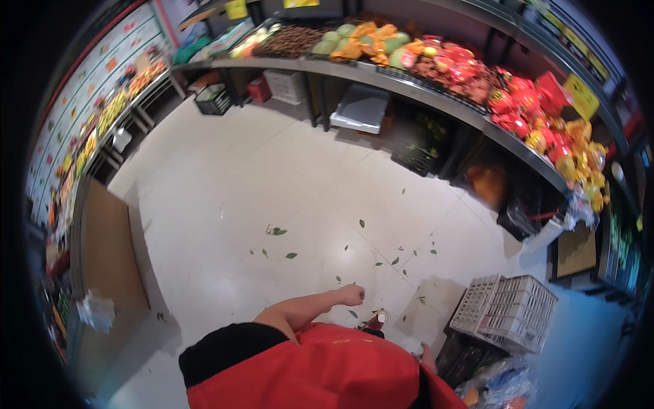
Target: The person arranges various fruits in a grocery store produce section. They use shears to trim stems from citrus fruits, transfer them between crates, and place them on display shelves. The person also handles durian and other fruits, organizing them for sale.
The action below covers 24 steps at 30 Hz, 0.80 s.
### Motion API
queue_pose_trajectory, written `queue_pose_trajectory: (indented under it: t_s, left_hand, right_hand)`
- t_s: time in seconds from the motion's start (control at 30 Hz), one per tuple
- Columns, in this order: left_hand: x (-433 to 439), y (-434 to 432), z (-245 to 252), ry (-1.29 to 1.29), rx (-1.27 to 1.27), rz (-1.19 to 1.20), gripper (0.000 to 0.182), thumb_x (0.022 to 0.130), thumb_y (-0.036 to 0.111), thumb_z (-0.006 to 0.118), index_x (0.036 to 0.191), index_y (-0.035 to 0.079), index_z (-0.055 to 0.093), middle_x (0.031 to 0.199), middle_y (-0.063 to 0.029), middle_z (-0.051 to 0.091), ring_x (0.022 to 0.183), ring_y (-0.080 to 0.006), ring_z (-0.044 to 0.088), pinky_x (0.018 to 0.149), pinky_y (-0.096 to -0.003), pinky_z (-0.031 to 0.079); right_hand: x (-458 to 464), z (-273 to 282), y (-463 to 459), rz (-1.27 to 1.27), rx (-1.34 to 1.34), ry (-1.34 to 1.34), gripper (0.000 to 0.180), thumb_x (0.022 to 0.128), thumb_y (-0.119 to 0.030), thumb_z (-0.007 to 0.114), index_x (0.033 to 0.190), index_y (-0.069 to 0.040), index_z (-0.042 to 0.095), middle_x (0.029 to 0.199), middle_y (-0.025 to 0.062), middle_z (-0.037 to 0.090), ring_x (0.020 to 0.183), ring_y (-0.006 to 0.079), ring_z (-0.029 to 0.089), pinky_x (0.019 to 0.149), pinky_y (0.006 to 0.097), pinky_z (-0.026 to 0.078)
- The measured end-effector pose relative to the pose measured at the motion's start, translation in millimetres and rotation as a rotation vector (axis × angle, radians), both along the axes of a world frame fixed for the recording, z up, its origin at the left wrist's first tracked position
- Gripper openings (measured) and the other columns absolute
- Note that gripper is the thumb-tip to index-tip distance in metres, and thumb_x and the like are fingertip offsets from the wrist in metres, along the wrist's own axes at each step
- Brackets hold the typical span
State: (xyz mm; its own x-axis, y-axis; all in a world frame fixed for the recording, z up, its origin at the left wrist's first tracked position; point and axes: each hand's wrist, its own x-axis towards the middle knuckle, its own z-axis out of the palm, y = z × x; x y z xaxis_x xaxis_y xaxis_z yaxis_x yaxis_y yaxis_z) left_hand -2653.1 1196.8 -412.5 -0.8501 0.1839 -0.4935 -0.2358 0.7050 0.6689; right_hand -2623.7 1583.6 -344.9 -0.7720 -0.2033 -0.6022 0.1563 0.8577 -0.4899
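Note:
My left hand (352, 295) hangs in front of my body above the tiled floor, its fingers curled in, and nothing shows in it. Low at my right side, my right hand (427, 354) is mostly hidden by the red apron (352, 368). A small pale thing (412, 346) lies beside its fingers; I cannot tell whether the hand holds it. Below my left hand, loose green leaves (291, 255) are scattered over the pale floor (219, 194). One red shoe (377, 320) shows under the apron.
White plastic crates (511, 312) stand at the right above dark crates (462, 353). A metal-edged shelf (409, 84) with fruit and vegetables curves along the far side. Beneath it sits a white foam box (360, 108). A brown panelled stand (112, 240) is at the left.

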Motion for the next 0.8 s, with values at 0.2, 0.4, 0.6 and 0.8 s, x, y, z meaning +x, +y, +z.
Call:
queue_pose_trajectory:
  t_s: [0.2,0.4,0.6,0.8]
  left_hand:
    - [-20.9,-69.3,1.5,-0.208,0.186,0.677,0.024,0.078,0.018,0.06,0.095,0.002,0.062,0.084,-0.01,0.064,0.071,-0.0174,0.064,0.054,-0.0302,0.049]
    - [-10.1,-106.8,-5.3,-0.452,0.212,1.003,0.022,0.079,0.022,0.059,0.094,0.005,0.059,0.083,-0.008,0.063,0.066,-0.0194,0.061,0.055,-0.0325,0.048]
    - [-54.1,-156.5,-45.7,-0.623,0.122,0.9,0.022,0.078,0.022,0.059,0.093,0.006,0.062,0.084,-0.0087,0.065,0.067,-0.0219,0.064,0.053,-0.0344,0.05]
    - [-185.6,-249.0,-24.2,-0.194,0.238,1.011,0.018,0.079,0.021,0.061,0.087,0.004,0.062,0.076,-0.0074,0.063,0.063,-0.0152,0.061,0.049,-0.0271,0.045]
  right_hand:
    - [-144.7,43.4,-48.1,0.096,-0.067,0.025,0.067,0.077,-0.029,0.062,0.134,-0.01,0.031,0.086,0.0182,0.063,0.088,0.0363,0.06,0.08,0.0436,0.047]
    - [-269.9,68.0,-136.8,0.341,-0.13,0.094,0.06,0.08,-0.028,0.059,0.132,-0.01,0.034,0.101,0.0199,0.061,0.095,0.0357,0.058,0.082,0.0406,0.046]
    - [-361.5,39.3,-214.3,0.478,-0.171,0.028,0.051,0.081,-0.032,0.059,0.124,-0.01,0.045,0.096,0.0167,0.064,0.093,0.0324,0.06,0.08,0.0389,0.048]
    - [-427.5,9.6,-253.2,0.517,0.154,-0.165,0.053,0.078,-0.04,0.061,0.121,-0.01,0.052,0.099,0.0146,0.065,0.095,0.0303,0.061,0.085,0.036,0.047]
